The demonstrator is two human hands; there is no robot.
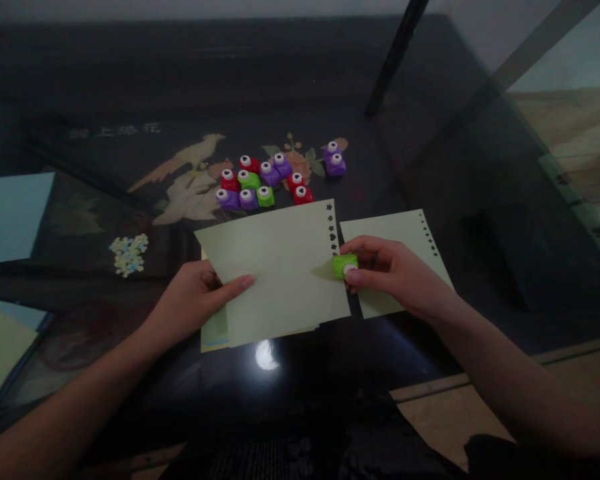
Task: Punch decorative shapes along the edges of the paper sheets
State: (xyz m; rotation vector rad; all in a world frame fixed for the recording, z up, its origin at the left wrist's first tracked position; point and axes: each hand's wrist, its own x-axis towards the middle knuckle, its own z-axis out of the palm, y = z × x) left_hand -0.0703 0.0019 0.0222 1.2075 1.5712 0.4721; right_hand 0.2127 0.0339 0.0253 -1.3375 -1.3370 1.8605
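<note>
A pale sheet of paper [280, 273] is pinched at its left side by my left hand [205, 293], thumb on top. Several small shapes, stars and a heart among them, are punched down its right edge. My right hand [393, 270] grips a green craft punch [345, 265] at that edge, just below the lowest hole, with the thumb on its white button. Whether the button is pressed down I cannot tell. Beneath my right hand lies a second pale sheet [385, 230], also with a row of holes along its right edge. More paper shows under the held sheet.
Several red, purple and green craft punches [265, 175] cluster beyond the sheet, with two purple punches [335, 160] off to the right. Paper cutouts [129, 255] are heaped at left. Blue paper [13, 217] and yellowish paper [3, 347] lie farther left on the dark glossy table [145, 373].
</note>
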